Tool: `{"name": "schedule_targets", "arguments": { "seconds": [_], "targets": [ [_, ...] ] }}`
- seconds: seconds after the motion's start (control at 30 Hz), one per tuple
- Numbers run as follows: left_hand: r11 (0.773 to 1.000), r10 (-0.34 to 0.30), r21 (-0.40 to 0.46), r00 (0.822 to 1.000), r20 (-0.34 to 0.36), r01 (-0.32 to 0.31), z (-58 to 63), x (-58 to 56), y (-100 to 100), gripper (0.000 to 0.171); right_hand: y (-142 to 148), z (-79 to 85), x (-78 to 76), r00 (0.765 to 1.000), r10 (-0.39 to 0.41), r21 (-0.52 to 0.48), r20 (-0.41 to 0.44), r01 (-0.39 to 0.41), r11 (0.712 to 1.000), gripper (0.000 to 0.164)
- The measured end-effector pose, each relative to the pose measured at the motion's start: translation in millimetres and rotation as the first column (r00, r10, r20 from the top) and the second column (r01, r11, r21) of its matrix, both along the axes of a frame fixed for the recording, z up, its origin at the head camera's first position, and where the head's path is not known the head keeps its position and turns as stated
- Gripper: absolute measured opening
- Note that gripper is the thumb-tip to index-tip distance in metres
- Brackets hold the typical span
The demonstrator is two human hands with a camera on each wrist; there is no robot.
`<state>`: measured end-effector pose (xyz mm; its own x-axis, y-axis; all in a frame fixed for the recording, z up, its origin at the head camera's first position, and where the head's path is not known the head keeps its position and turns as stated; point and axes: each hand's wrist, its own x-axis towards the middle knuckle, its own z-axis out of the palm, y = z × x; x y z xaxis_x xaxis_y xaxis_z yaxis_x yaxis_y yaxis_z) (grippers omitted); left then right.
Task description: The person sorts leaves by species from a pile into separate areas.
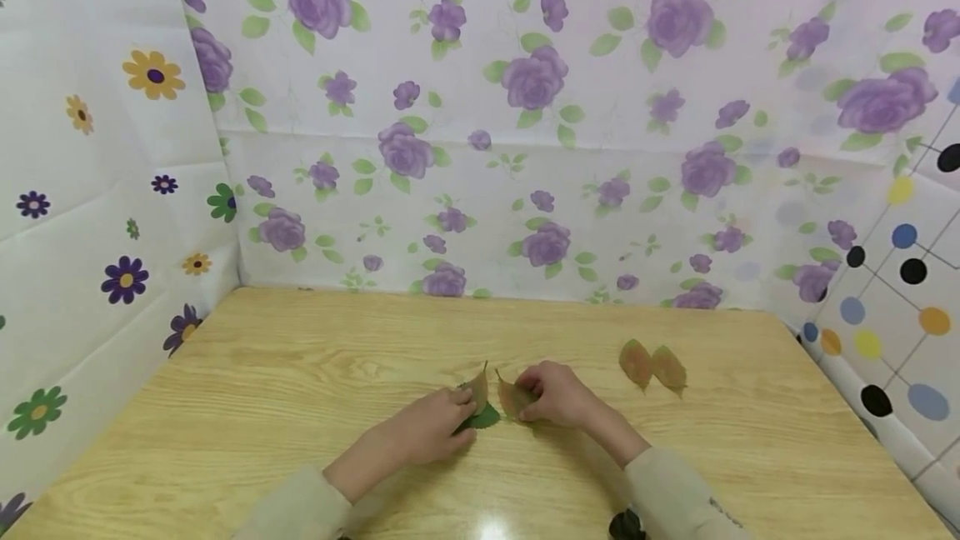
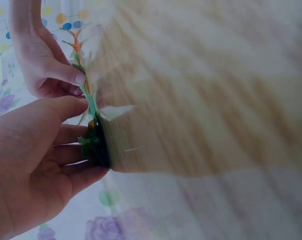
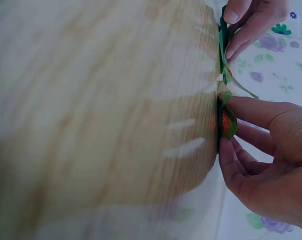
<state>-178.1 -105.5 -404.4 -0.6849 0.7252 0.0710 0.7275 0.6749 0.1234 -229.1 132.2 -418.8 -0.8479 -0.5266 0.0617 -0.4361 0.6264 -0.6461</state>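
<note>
My left hand [image 1: 435, 427] rests its fingers on a brownish leaf [image 1: 478, 390] with an upright stem. A dark green leaf [image 1: 483, 417] lies partly under that one. Close by on the right, my right hand [image 1: 558, 394] pinches the edge of another red-brown leaf [image 1: 512, 398] between thumb and fingers. The stems of the two brownish leaves almost meet. In the right wrist view, the right hand [image 3: 276, 155] has a curled green-and-red leaf [image 3: 228, 122] between its fingertips. The left wrist view shows green leaves [image 2: 93, 145] at the spread fingers of the left hand [image 2: 36, 160].
Two red-brown leaves [image 1: 636, 363] lie side by side farther right on the wood-grain table [image 1: 300, 357]. A flowered cloth [image 1: 480, 190] hangs behind the table, with patterned sheets at both sides. A small black object [image 1: 626, 525] shows beside the right sleeve.
</note>
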Motion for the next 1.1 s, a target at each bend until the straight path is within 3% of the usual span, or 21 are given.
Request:
{"name": "schedule_targets", "arguments": {
  "seconds": [0.27,0.57,0.77,0.93,1.1],
  "targets": [
    [1.000,-0.001,-0.005,1.000,-0.010,0.001,-4.7,-1.4,-1,0.041,-2,1.4,0.8,0.999,-0.048,0.006,0.023,0.048,0.999,0.035],
    [1.000,0.017,-0.016,1.000,-0.005,-0.017,-4.6,-0.6,-2,0.042,0,2.3,1.0,0.999,-0.043,-0.097,0.020,0.044,0.994,0.012],
    [1.000,0.017,-0.016,1.000,-0.004,-0.017,-3.3,-0.5,-2,0.041,4,-0.3,-2.6,0.991,-0.047,-0.184,0.123,0.070,0.980,0.008],
    [1.000,0.013,-0.012,1.000,0.002,-0.013,-2.2,-0.7,-1,0.040,8,4.5,-4.1,0.969,-0.073,-0.247,0.236,0.132,0.960,0.013],
    [1.000,-0.003,-0.003,1.000,-0.002,0.003,-2.6,-1.8,-1,0.038,14,11.1,-8.3,0.951,-0.109,-0.296,0.289,0.197,0.935,0.017]
  ]
}}
